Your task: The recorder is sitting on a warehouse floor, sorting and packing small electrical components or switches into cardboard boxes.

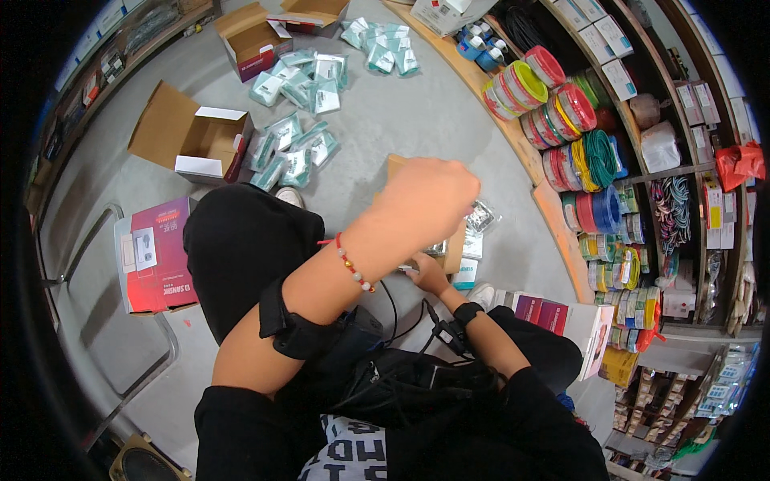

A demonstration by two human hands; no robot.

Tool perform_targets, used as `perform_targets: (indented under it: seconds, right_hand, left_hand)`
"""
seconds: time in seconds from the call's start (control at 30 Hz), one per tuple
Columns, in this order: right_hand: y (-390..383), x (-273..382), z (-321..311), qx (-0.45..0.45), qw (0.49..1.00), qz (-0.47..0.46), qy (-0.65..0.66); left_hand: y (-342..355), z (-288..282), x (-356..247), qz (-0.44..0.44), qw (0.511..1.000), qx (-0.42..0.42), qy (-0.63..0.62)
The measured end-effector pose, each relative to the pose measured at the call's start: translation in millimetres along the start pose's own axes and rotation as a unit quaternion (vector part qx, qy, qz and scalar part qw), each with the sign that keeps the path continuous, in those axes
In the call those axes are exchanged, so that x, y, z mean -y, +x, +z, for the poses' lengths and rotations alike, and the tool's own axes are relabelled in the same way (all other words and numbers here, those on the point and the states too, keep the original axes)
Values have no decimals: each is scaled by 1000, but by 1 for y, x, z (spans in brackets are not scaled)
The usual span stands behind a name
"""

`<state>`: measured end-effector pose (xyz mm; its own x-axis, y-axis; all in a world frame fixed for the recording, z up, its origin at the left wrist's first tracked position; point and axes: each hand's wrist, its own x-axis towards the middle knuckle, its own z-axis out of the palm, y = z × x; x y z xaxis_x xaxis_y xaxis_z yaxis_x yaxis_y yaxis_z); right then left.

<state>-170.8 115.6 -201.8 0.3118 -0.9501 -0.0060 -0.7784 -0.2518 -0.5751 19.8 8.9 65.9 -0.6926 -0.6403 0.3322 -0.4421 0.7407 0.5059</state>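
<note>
Ideally, keep the clear packet (484,216), showing at the right edge of the cardboard box (455,250), free of that edge and let the right hand (428,274) steady the near corner; the left hand (433,190) curls above, its grip hidden, so I cannot tell whether either hand pinches anything

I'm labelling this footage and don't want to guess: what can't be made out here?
Head view:
Left hand: fingertips and anything they hold, hidden by its own back.
Brown carton: partly covered by the left hand and forearm.
Right hand: too small to tell its hold.
Teal-and-white packets: print too small.
Black speaker: cut off by the lower edge.
</note>
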Motion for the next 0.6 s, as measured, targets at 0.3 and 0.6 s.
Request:
perform_targets:
  seconds: [0.3,0.6]
  right_hand:
    - [-17,-12,3,88,951,295,39]
    - [-25,-47,23,92,945,259,179]
  left_hand:
    - [1,4,2,-2,999,33,21]
    - [8,4,-3,-4,998,64,-5]
